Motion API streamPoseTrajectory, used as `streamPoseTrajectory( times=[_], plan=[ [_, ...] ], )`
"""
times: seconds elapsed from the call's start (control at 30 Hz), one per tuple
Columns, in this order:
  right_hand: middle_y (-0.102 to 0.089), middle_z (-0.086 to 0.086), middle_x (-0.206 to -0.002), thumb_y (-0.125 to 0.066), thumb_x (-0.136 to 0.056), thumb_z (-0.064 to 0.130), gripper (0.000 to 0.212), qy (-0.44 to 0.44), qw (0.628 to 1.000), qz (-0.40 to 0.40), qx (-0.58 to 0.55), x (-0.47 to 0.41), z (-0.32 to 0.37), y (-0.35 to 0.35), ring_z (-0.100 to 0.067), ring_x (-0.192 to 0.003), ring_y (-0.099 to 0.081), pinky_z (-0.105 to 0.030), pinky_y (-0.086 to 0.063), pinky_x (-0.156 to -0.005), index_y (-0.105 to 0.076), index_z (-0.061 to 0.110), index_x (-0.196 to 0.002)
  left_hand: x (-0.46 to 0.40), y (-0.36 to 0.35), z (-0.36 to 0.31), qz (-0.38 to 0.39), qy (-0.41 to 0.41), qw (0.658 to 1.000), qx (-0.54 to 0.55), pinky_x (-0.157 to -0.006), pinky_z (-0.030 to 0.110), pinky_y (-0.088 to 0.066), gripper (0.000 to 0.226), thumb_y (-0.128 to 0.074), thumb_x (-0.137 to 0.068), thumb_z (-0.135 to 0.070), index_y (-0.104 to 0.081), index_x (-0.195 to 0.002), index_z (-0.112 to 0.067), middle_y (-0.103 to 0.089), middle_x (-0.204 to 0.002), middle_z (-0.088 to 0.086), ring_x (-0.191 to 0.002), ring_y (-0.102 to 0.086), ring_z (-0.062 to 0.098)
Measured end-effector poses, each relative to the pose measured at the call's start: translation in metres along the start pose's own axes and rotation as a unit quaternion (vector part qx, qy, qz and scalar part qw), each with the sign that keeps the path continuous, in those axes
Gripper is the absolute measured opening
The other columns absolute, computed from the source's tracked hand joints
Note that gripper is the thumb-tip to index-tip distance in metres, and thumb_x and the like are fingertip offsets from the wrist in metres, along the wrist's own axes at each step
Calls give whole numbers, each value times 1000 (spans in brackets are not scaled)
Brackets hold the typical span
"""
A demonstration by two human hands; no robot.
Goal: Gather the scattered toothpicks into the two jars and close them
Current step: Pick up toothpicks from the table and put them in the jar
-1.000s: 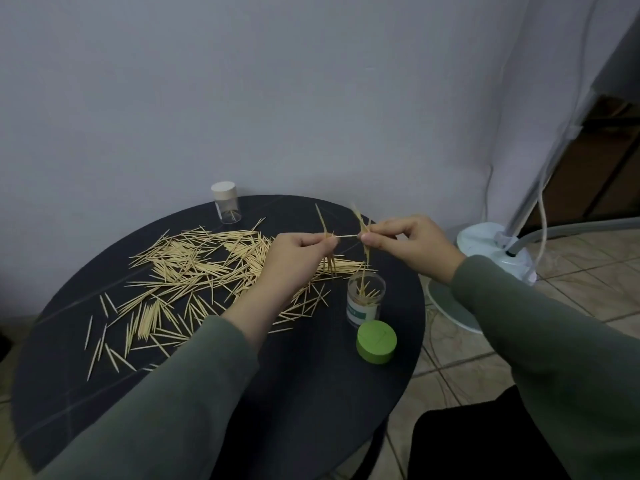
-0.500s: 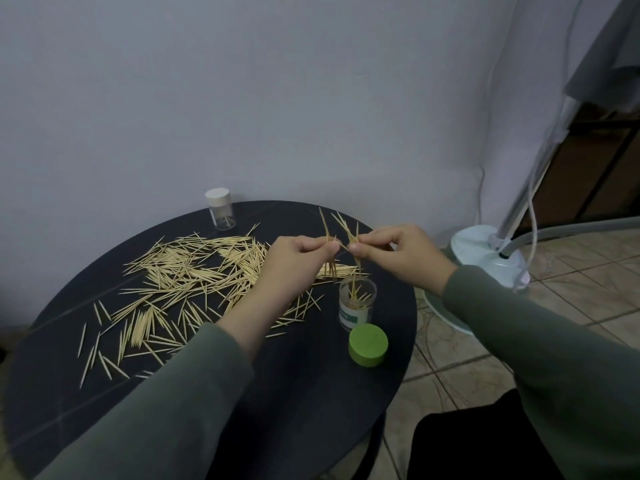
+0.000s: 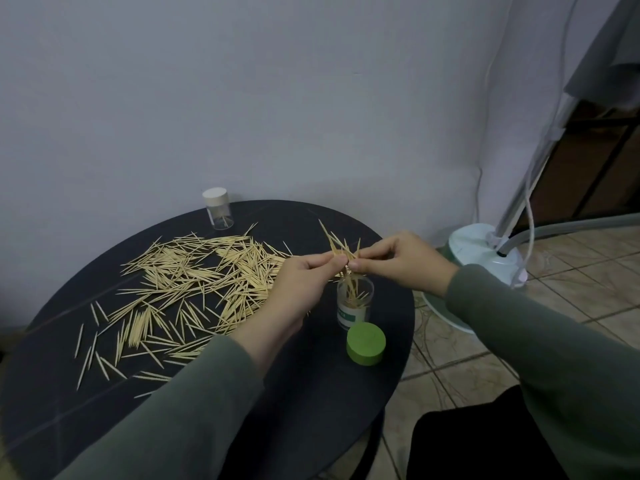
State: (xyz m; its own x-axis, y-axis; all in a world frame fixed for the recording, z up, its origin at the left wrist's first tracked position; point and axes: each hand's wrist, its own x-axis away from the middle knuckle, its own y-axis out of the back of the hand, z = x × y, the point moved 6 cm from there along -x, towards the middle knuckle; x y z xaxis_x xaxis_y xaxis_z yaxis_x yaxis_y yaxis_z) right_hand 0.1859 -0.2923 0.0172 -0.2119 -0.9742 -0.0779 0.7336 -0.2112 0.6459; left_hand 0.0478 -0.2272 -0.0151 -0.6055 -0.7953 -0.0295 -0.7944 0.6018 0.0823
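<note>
Since a moment ago the pinched toothpick bundle (image 3: 341, 251) has dropped nearer the open jar (image 3: 355, 301), behind the green lid (image 3: 366, 344), gripped by left hand (image 3: 303, 285) and right hand (image 3: 403, 261), scattered toothpicks (image 3: 194, 282) lying leftward.

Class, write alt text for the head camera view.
Both hands, left hand and right hand, pinch a toothpick bundle above an open jar on a dark round table. Loose toothpicks cover its left side; a green lid sits nearby, a capped jar behind.
</note>
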Motion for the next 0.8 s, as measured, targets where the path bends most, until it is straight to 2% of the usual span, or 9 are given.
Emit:
streamPoseTrajectory(
  times=[0.1, 0.17, 0.33, 0.43, 0.57, 0.63, 0.67, 0.7, 0.8],
  plan=[
    [-72, 12, -91, -74, -80, 36, 17, -22, 999, 28, 12, 0, -6, -3, -6, -95, -64, -29, -51, -90, -76, 29, -95, -3, 4, 5, 12, -22, 999, -39, -94, 28, -50, 13, -69, -87, -20, -76, -98, -19, -75, -96, -7, -103, -66, 6],
    [-70, 10, -93, -75, -79, 36, 8, -22, 999, 44, 22, -1, -9, -5, -7, -95, -63, -32, -50, -91, -74, 37, -87, -3, 5, 5, 27, -29, 997, -61, -98, 34, -50, 16, -71, -85, -21, -77, -100, -17, -75, -99, -5, -104, -66, 9],
    [-69, 15, -92, -73, -81, 37, 20, -42, 996, 65, 53, 0, -12, -8, -4, -97, -61, -24, -48, -86, -74, 34, -101, -4, 7, 6, 66, -28, 991, -112, -95, 27, -49, 15, -71, -85, -24, -76, -99, -23, -74, -99, -10, -102, -65, 3],
    [-70, 16, -90, -72, -82, 34, 20, -41, 996, 67, 48, 3, -9, -7, -1, -97, -61, -21, -48, -85, -74, 33, -103, -7, 11, 4, 49, -30, 988, -140, -87, 18, -47, 18, -71, -85, -29, -75, -102, -28, -73, -97, -13, -99, -63, -1],
    [-66, 20, -81, -75, -77, 41, 22, -21, 996, 51, 75, 4, -1, -3, 11, -79, -56, -12, -39, -68, -73, 36, -99, -8, 13, -1, 33, -41, 984, -172, -76, 14, -45, 11, -70, -85, -32, -75, -96, -33, -73, -90, -17, -91, -66, 0],
    [-62, 16, -80, -78, -69, 48, 36, -12, 994, 45, 94, 5, 2, -1, 14, -68, -52, -9, -34, -59, -72, 34, -102, -5, 10, -5, 41, -51, 978, -196, -60, 7, -41, 12, -69, -88, -29, -75, -98, -28, -66, -84, -25, -90, -59, 2],
    [-61, 15, -81, -80, -65, 50, 42, -7, 993, 45, 107, 5, 4, -1, 15, -67, -51, -9, -34, -57, -72, 34, -104, -4, 8, -7, 43, -60, 974, -216, -52, 10, -40, 14, -67, -89, -29, -75, -100, -25, -63, -80, -26, -91, -51, -4],
    [-60, 16, -82, -81, -62, 51, 46, -1, 992, 47, 119, 5, 4, -2, 13, -69, -51, -10, -33, -57, -72, 34, -104, -4, 6, -8, 41, -75, 967, -240, -52, 14, -40, 16, -66, -90, -30, -75, -102, -24, -66, -78, -23, -90, -48, -11],
    [-57, 14, -88, -86, -58, 47, 49, 9, 991, 37, 132, 4, 5, -2, 1, -74, -50, -16, -34, -62, -64, 29, -98, -2, 1, -12, 32, -116, 945, -303, -56, 7, -33, 18, -66, -90, -31, -75, -105, -25, -62, -86, -14, -68, -54, 1]
  ],
)
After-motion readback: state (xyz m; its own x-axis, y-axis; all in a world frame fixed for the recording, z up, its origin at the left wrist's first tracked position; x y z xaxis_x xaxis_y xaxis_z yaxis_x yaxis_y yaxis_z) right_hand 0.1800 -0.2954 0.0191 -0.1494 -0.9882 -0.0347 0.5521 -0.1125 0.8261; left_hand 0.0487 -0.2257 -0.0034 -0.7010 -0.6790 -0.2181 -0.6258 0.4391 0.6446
